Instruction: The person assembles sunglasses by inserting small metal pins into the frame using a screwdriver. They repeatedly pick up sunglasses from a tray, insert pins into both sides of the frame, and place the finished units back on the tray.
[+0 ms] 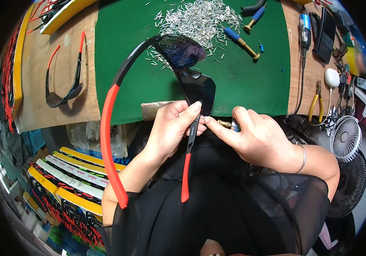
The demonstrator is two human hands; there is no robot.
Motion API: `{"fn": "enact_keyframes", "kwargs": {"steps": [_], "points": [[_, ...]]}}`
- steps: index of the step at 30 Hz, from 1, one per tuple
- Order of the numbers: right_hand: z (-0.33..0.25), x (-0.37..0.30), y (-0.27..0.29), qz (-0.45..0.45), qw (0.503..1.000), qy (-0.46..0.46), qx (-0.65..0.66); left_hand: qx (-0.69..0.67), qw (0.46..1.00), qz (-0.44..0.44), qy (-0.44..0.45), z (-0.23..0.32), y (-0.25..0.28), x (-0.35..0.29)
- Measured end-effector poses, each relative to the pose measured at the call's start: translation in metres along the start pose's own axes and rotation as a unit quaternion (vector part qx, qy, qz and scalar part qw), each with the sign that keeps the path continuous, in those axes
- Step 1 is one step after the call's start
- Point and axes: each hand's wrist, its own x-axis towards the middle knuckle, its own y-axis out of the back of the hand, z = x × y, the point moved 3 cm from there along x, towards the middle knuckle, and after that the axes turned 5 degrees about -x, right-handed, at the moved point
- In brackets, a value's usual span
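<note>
My left hand (172,130) pinches a pair of black sunglasses (203,90) with red temple tips, near one hinge. Its dark lenses point away from me, and both temples stretch back toward my body. In my right hand (257,136) is a slim screwdriver (225,123) with a brass shaft, most of its handle hidden by the fingers. My right index finger reaches to the hinge, close to the left fingertips. Whatever sits between the fingertips is too small to make out. Beyond the sunglasses, small silver pins (200,19) lie in a loose heap on the green mat (251,91).
Blue-handled screwdrivers (243,44) lie right of the heap. Another pair of sunglasses (63,97) rests at left. Yellow-handled pliers (317,102), a corded electric screwdriver (305,32) and a white fan (345,137) are at right. Racks of sunglasses (78,173) stand lower left.
</note>
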Motion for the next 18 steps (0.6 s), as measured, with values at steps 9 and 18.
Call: {"fn": "enact_keyframes", "kwargs": {"steps": [9,18], "points": [[-0.0062,-0.0003,-0.0012,0.026,0.997,-0.010,-0.075,-0.020,1.000,0.018,-0.003,-0.0001,-0.0039,0.0002],[-0.0094,0.0026,-0.0024,0.040,0.994,-0.006,-0.106,-0.017,0.999,0.014,-0.030,-0.0040,-0.0011,0.0034]]}}
